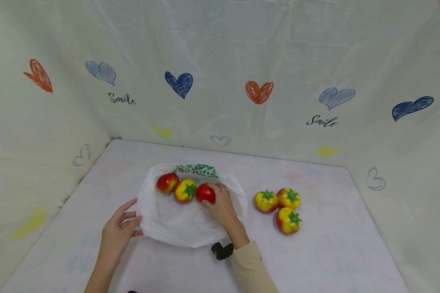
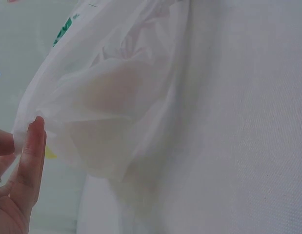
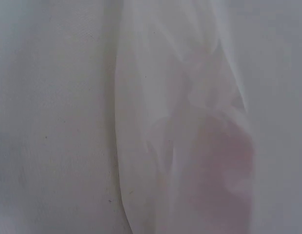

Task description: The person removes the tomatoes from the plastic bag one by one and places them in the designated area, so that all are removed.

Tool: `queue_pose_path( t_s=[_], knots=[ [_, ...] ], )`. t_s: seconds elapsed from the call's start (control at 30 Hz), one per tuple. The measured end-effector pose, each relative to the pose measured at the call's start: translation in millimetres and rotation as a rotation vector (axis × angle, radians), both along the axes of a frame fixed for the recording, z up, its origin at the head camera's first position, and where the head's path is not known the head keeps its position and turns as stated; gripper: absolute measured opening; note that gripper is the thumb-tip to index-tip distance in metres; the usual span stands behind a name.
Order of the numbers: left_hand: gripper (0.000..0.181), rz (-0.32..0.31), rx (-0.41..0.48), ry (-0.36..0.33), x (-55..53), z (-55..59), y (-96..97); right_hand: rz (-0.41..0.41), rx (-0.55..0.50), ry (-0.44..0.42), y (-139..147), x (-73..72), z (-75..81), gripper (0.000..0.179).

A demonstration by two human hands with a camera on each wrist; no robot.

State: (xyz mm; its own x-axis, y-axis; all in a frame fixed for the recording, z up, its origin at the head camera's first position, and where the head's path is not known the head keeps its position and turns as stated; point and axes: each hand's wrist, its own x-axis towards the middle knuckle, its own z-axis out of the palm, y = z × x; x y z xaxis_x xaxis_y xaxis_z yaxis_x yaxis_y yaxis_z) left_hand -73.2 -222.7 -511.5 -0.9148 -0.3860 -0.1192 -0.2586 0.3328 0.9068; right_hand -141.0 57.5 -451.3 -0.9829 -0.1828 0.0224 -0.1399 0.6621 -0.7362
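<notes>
A white plastic bag printed with green leaves lies spread with its mouth toward me. My left hand pinches the bag's left edge; the left wrist view shows its fingers at the thin film. Inside the bag my right hand grips a red toy fruit, thumb in front and fingers over the top. To its left in the bag are a yellow toy fruit with a green star-shaped leaf and a red-and-yellow one. In the right wrist view, film hides the hand behind a blurred pinkish patch.
Right of the bag, three yellow-and-red toy fruits with green leaf tops stand grouped on the white table. A dark strapped object sits at the right wrist. A pale curtain with hearts rises behind the table.
</notes>
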Motion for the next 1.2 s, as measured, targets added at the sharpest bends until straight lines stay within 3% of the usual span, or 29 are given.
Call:
queue_pose_path(
  t_s=[0.47,0.83,1.2],
  knots=[
    [0.052,-0.003,0.019,0.005,1.3,0.1,-1.1,0.014,-0.025,-0.023,0.2,9.5,2.8,0.043],
    [0.052,-0.012,0.041,0.040,2.4,0.1,-2.4,0.072,0.002,-0.033,1.9,20.5,6.1,0.037],
    [0.051,-0.006,0.035,0.041,0.9,-1.2,-3.9,0.134,-0.099,-0.084,2.7,31.0,10.2,0.030]
  ],
)
